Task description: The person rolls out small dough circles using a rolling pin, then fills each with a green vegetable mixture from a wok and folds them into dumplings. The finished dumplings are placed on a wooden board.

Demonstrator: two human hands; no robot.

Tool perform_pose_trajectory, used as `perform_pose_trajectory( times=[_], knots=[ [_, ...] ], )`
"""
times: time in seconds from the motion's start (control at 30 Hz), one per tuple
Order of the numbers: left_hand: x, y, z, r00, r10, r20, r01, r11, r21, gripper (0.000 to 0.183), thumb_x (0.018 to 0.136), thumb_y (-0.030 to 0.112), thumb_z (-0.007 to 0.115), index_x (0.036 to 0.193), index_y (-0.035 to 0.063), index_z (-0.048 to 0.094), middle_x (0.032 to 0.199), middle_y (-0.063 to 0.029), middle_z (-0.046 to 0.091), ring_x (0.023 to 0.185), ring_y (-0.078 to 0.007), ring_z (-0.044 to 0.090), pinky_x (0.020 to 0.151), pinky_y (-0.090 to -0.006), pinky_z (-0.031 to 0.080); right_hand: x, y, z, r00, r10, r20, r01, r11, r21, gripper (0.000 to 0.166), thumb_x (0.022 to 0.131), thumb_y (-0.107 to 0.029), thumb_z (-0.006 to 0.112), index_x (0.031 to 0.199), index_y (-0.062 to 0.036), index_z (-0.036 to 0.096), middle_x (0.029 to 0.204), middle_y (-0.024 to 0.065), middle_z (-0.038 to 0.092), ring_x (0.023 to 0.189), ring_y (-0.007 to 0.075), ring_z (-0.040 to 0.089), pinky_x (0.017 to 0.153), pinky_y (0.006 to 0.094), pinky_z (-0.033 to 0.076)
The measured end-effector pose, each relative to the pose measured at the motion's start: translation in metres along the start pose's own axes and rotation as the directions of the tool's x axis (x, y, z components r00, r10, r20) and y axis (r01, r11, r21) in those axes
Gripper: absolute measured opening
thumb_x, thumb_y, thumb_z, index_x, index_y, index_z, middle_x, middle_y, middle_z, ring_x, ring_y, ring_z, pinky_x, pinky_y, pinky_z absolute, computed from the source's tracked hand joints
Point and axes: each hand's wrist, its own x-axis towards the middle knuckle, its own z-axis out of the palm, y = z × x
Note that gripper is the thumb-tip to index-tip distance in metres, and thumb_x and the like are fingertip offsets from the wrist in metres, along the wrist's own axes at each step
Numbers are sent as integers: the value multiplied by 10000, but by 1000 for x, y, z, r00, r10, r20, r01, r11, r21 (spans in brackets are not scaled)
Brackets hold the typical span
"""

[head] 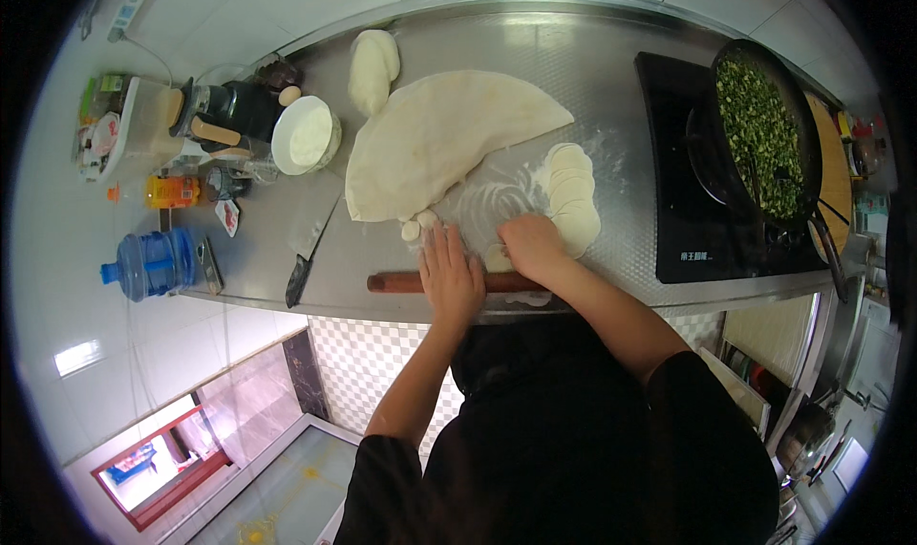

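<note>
My left hand (451, 273) lies flat, fingers stretched forward, over the left part of a wooden rolling pin (395, 282). Its fingertips are beside small dough pieces (410, 230). My right hand (531, 248) is curled at the edge of a small dough round (497, 258), just above the pin's right part; its fingertips are partly hidden. A stack of overlapping dough wrappers (575, 194) lies to the right of that hand. Beyond both hands spreads a large folded sheet of dough (444, 136), with a pale dough lump (372, 68) at its far left. Flour dusts the metal counter (623, 179).
At right, a pan of chopped green filling (759, 136) sits on a black induction cooktop (677, 237). To the left are a knife (299, 280), a bowl of flour (306, 135), an egg (289, 96), an orange bottle (172, 192) and a blue water jug (154, 262).
</note>
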Motion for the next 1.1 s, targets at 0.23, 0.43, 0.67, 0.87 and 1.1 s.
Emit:
perform_pose_trajectory(
  times=[0.23,0.43,0.67,0.87,1.1],
  knots=[
    [-29,-3,-2,993,-26,113,15,995,100,657,877,200,538,1457,-17,319,1505,-249,312,1390,-429,292,1108,-561,224,16,3,-4,880,-471,65,476,869,-134,86,728,-79,631,782,-136,667,852,82,650,909,268,630,786,427,479],
    [37,-5,7,989,10,-149,-11,1000,-7,654,864,167,528,1449,-34,316,1496,-272,308,1392,-440,279,1119,-552,225,18,-5,-13,895,-441,72,441,898,18,114,750,-114,633,853,-112,681,812,125,667,869,330,650,798,457,476],
    [34,-3,11,986,46,-159,-40,999,36,640,857,212,574,1411,-33,366,1483,-251,346,1379,-443,297,1119,-559,221,11,0,-5,992,-123,31,125,990,-59,97,745,-126,657,828,-81,675,819,139,672,864,343,650,764,473,483],
    [-43,-15,-8,978,200,64,-197,979,-59,622,822,232,643,1379,41,441,1438,-178,433,1344,-377,371,1098,-550,245,-5,16,-13,985,-173,-7,162,910,383,87,746,-99,686,807,-64,634,862,128,676,869,317,640,772,428,491],
    [-45,-41,-15,860,495,126,-473,864,-171,518,755,207,717,1233,90,556,1216,-111,561,1200,-319,492,1019,-487,350,-27,44,-39,951,-278,-132,212,280,936,52,881,-20,583,922,-50,598,1037,83,685,1009,215,648,893,319,480]
  ],
)
